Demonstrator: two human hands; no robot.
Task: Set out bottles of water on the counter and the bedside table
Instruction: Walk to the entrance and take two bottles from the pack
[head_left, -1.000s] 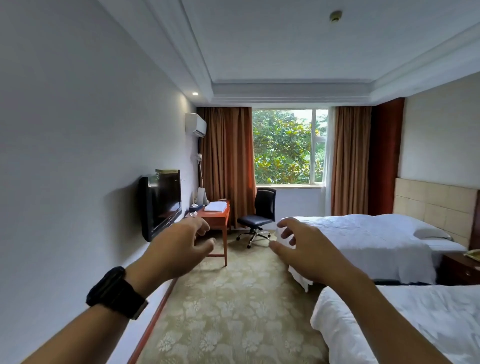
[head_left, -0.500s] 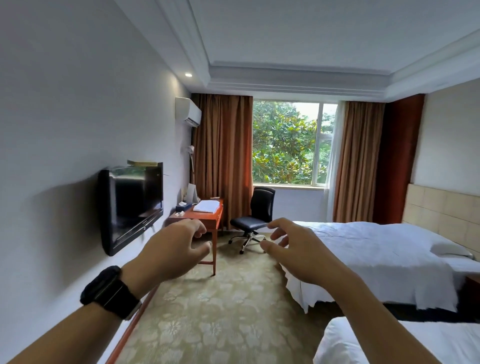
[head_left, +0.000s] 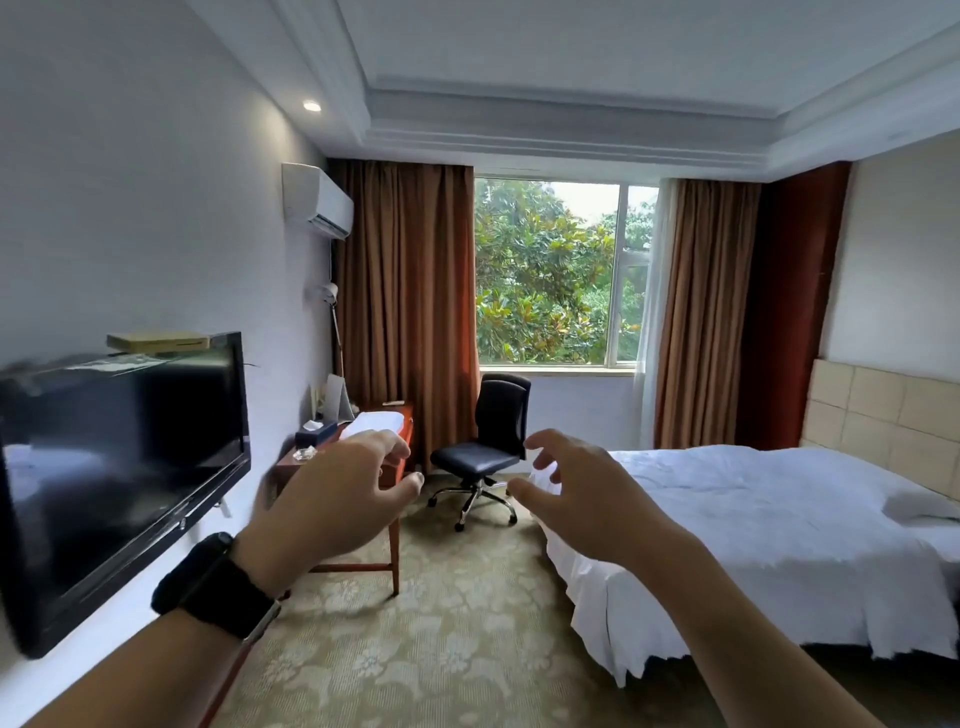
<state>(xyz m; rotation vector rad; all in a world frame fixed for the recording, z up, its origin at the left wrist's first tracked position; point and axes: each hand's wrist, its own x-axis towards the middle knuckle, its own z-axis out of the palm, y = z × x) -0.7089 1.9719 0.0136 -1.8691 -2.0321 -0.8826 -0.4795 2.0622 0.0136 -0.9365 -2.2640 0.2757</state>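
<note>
**Both hands raised and empty in a hotel room, facing the window**

The left hand (head_left: 337, 499) and the right hand (head_left: 582, 499) are held out in front of the wearer at about the same height, backs toward the camera, well apart from each other. Each grip is spread, with fingers curled loosely and thumb parted from them, and neither holds anything. A black wristband (head_left: 215, 584) sits on the left wrist.

No bottle of water shows in this view. The counter (head_left: 402, 415), a red-brown wooden desk, stands against the left wall beyond the left hand, which covers much of its top. On the part that shows lie a white folded item (head_left: 374, 422), a dark tissue box (head_left: 316, 430) and a small clear glass object (head_left: 304, 453), possibly an ashtray; it is too small to tell. A black office chair (head_left: 485, 447) stands just beside the counter, between it and the bed (head_left: 769, 525), which carries white linen and fills the right side. A flat television (head_left: 119, 467) is mounted on the left wall, with an air-conditioning unit (head_left: 318, 200) higher up nearer the window (head_left: 550, 270). Brown curtains (head_left: 410, 306) hang on both sides of the window. The floor is a patterned carpet (head_left: 441, 639).
</note>
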